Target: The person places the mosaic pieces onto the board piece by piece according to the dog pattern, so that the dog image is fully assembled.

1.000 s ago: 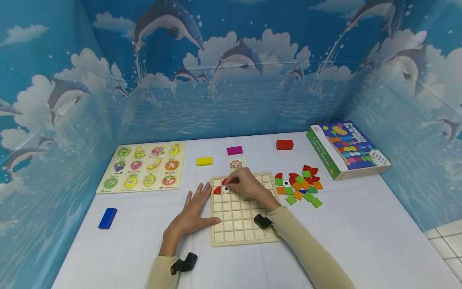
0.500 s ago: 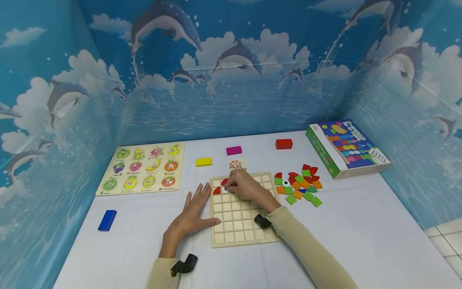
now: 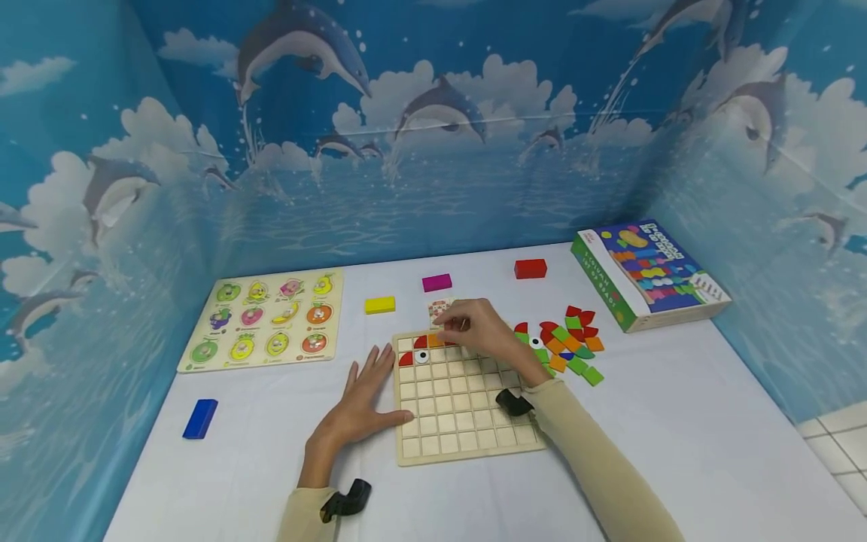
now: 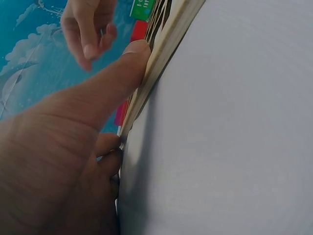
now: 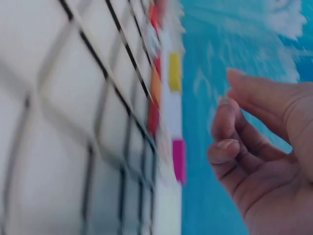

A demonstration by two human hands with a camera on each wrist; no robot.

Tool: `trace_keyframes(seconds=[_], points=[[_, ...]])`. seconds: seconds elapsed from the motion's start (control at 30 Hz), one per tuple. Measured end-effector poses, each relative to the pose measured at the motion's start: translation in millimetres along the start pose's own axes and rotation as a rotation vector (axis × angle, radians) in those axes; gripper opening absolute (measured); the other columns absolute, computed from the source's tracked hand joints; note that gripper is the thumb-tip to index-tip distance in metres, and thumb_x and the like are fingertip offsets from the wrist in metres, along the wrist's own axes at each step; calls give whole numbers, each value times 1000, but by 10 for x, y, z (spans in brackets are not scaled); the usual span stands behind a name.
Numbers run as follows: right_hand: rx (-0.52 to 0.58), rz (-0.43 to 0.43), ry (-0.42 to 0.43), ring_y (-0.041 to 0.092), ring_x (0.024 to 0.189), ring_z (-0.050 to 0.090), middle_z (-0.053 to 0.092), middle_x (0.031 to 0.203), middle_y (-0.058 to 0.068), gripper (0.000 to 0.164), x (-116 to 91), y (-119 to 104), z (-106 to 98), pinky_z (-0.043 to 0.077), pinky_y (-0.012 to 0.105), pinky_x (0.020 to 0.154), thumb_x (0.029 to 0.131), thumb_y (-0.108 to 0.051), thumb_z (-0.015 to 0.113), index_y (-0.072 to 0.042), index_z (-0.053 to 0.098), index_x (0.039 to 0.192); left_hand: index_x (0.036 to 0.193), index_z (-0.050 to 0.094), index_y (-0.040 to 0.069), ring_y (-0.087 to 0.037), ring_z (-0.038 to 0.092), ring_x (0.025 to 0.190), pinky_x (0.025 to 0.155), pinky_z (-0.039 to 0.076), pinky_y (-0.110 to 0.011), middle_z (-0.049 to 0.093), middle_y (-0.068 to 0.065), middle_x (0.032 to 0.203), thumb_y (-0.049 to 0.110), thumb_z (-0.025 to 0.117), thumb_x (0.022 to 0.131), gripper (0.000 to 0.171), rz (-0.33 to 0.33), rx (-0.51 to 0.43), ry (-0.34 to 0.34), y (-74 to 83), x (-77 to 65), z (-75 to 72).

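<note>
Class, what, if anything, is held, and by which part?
Nothing: the right hand is empty; the left hand touches the square wooden grid board at its edge.

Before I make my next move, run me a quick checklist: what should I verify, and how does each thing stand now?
1. Board steadied: ok; the left hand touches its left edge.
2. Right hand free: ok; no tile shows between its fingers.
3. Eye tile on the board within a square: ok.
4. Orange tile fully seated: cannot tell; the right hand is too close over it.
5. Card fully visible: not ok; the right hand covers part.
6. Loose tiles all visible: not ok; the right hand hides some.
</note>
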State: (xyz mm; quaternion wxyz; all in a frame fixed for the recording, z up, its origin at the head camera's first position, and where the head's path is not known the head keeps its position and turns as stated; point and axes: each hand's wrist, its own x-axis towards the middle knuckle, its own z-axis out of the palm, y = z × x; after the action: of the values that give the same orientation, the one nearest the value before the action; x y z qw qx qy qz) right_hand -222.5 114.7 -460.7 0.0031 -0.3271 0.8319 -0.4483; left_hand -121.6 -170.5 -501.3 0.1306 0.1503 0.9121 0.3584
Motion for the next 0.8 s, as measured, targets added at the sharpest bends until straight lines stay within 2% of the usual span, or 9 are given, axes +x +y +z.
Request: trace_keyframes(seconds=[0.2,0.33,0.47,0.57,0.67,0.8], points=[[-41,78,70,16,79,64,75,91,0,22,-326,226,-406,59,25,69,92,-6,86,1,82,113,174,18,16,-18,-5,168,135,-10,-49,8,5,182,45,90,86,118,-9,-6,3,7,10,13],[-109,132,129,19,82,64,74,91,2,23,-599,415,-638,59,24,69,92,-7,86,2,82,113,174,19,15,-19,-4,168,135,-10,-48,10,4,182,45,91,85,118,2,-14,19,-3,-10,22],[-203,252,167,22,86,63,73,95,4,26,-865,602,-932,55,18,73,94,-11,86,-1,81,118,173,23,10,-28,0,169,135,-10,-53,15,-5,181,45,91,84,117,54,-44,54,-20,-33,50],[-253,360,202,24,89,62,73,98,8,27,-1045,716,-1145,51,14,74,95,-13,85,-2,81,120,173,23,10,-29,0,169,134,-10,-54,15,-6,181,45,91,84,117,63,-48,51,-18,-29,59],[-253,432,224,27,91,62,73,103,12,27,-1167,779,-1298,50,11,74,97,-12,82,-1,79,122,174,20,15,-23,-3,169,135,-11,-51,12,1,182,45,91,85,117,18,-33,23,1,-15,42],[-241,460,219,29,95,62,73,108,14,26,-1247,809,-1396,50,8,75,98,-10,80,-1,78,122,174,17,18,-18,-6,168,135,-11,-48,8,6,181,45,91,85,118,-20,-21,-3,17,5,19]])
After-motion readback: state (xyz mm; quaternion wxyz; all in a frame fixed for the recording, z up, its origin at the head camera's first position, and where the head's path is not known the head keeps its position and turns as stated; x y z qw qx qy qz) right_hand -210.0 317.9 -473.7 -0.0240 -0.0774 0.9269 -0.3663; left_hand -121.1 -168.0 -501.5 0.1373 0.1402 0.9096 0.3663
